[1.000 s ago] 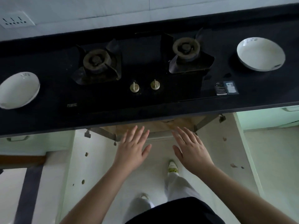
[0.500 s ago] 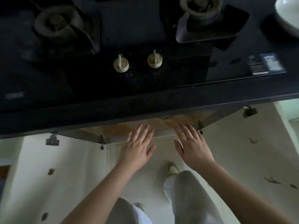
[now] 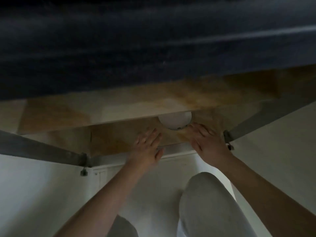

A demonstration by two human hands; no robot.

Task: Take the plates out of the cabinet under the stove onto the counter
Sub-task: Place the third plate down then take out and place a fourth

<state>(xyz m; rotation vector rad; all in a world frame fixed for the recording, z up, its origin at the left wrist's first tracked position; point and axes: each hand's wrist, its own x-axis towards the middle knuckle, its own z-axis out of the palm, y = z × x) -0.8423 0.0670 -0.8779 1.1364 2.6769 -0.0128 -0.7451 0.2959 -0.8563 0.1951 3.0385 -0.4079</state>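
A white plate (image 3: 175, 120) lies on the lower shelf (image 3: 119, 139) inside the open cabinet under the stove, its far half hidden by the upper shelf board (image 3: 136, 106). My right hand (image 3: 207, 141) reaches in with fingers spread, its fingertips just at the plate's right rim. My left hand (image 3: 147, 145) is open too, fingers apart, a little short of the plate on its left side. Neither hand holds anything. The view is blurred.
The dark counter edge (image 3: 153, 48) fills the top of the view, just above the cabinet opening. Both white cabinet doors (image 3: 34, 194) stand swung open at left and right, with hinges (image 3: 83, 159) on them. My knees (image 3: 205, 202) are bent below the hands.
The view has dropped below the counter; the stove and the two plates on it are out of sight. Both hands have reached forward into the cabinet, towards a plate now visible.
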